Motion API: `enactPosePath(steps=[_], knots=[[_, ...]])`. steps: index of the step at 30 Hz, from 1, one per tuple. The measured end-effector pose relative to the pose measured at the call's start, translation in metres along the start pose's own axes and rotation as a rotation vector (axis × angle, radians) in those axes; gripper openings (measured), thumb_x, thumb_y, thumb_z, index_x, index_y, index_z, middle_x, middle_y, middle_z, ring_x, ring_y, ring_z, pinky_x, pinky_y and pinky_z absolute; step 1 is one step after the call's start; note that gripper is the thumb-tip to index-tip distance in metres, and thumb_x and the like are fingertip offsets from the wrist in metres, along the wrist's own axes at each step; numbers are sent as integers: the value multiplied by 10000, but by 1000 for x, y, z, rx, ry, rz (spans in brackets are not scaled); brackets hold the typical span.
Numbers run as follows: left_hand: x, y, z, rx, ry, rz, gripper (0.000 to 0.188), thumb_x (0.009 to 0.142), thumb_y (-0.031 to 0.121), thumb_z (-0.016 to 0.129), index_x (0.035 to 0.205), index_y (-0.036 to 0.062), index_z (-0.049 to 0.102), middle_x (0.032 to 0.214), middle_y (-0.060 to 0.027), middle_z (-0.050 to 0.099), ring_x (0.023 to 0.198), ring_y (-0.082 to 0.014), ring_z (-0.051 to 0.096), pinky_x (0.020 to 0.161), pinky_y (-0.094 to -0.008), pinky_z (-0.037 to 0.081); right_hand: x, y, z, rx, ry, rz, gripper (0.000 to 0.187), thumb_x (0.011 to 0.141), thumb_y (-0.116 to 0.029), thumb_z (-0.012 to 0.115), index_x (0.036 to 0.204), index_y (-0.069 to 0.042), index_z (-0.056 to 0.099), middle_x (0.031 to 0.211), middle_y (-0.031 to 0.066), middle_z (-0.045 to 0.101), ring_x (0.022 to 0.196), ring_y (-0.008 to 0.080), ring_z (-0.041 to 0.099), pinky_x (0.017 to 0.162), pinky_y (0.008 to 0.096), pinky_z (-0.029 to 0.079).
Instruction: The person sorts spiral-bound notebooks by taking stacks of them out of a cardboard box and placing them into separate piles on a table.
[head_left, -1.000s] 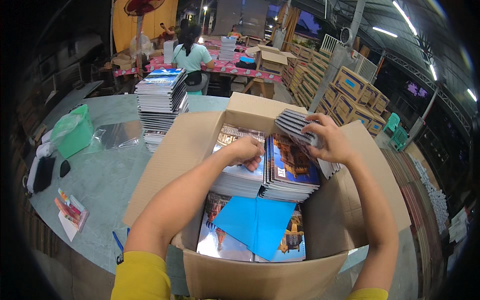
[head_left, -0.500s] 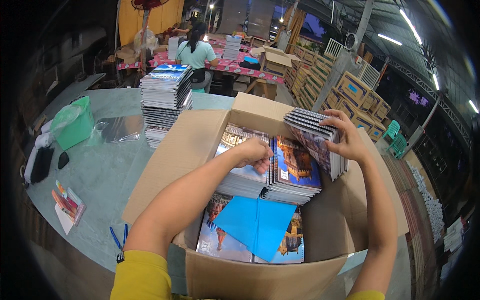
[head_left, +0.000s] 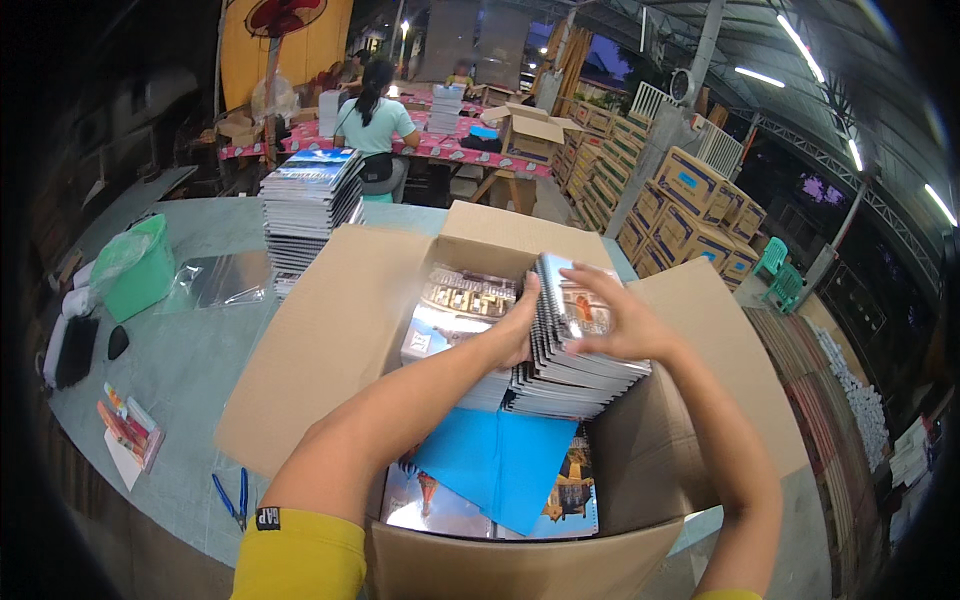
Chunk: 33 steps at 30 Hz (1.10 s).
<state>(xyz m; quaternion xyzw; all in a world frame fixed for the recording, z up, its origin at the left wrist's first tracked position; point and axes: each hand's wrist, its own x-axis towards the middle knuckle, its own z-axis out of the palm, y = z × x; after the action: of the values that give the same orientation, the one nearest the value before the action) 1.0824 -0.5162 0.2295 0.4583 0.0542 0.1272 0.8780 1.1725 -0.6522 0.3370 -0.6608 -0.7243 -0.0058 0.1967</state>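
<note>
An open cardboard box (head_left: 300,335) holds spiral-bound notebooks in stacks. My left hand (head_left: 515,325) lies with straightened fingers along the spiral edge of the right-hand notebook stack (head_left: 575,385). Over that stack's top cover, my right hand (head_left: 625,318) is spread, thumb and fingers apart, touching the upper notebooks and partly hiding them. Beside it on the left sits another notebook stack (head_left: 465,295) with a building on its cover. Lower in the box, a folded blue sheet (head_left: 490,455) covers part of two notebooks, one of them a pale-covered notebook (head_left: 430,505).
The box stands on a grey-green table (head_left: 180,400). Left are a tall notebook pile (head_left: 312,205), green bin (head_left: 140,270), clear plastic sheets (head_left: 215,280), markers (head_left: 130,425) and blue-handled pliers (head_left: 232,497). A person (head_left: 378,130) sits farther back; stacked cartons (head_left: 690,210) stand right.
My right hand has brought several notebooks left and down onto the right-hand stack, and its grip has loosened. My left hand has straightened against the spiral edge. The view has shifted slightly.
</note>
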Motion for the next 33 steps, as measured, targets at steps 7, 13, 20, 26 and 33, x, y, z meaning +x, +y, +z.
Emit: enactPosePath(steps=[7,13,20,26,33], knots=[[6,8,11,37,87,-174,618,852,499,518,1209,-3,467,1057,-159,615,881,-228,644,734,-365,546,-46,41,-78,208,304,451,386,790,-279,676,1066,-20,597,1051,129,603,876,189,607,746,305,477],[11,12,24,3,217,-159,399,785,145,597,1101,-73,487,963,-173,618,789,-257,649,677,-389,559,-61,36,-60,292,218,630,432,854,-401,579,1003,4,614,926,102,624,845,170,585,709,301,475],[-56,79,48,-142,96,27,433,765,194,648,1130,4,512,1058,-148,602,943,-262,611,869,-411,491,-74,28,-46,974,371,761,798,810,-670,425,1247,-2,434,1203,135,503,1029,270,533,836,427,454],[-148,126,75,438,19,252,552,732,309,703,1119,-15,481,1028,-149,577,853,-223,631,728,-331,548,-50,-66,-7,1724,313,474,844,775,-686,468,1270,-5,402,1262,168,475,1108,305,521,903,435,463],[-190,122,78,282,-133,120,359,886,379,515,1034,53,543,920,-64,589,831,-181,557,667,-389,490,-72,-119,58,1866,491,249,600,879,-470,480,1324,-83,373,1258,143,494,1112,286,521,932,419,450]])
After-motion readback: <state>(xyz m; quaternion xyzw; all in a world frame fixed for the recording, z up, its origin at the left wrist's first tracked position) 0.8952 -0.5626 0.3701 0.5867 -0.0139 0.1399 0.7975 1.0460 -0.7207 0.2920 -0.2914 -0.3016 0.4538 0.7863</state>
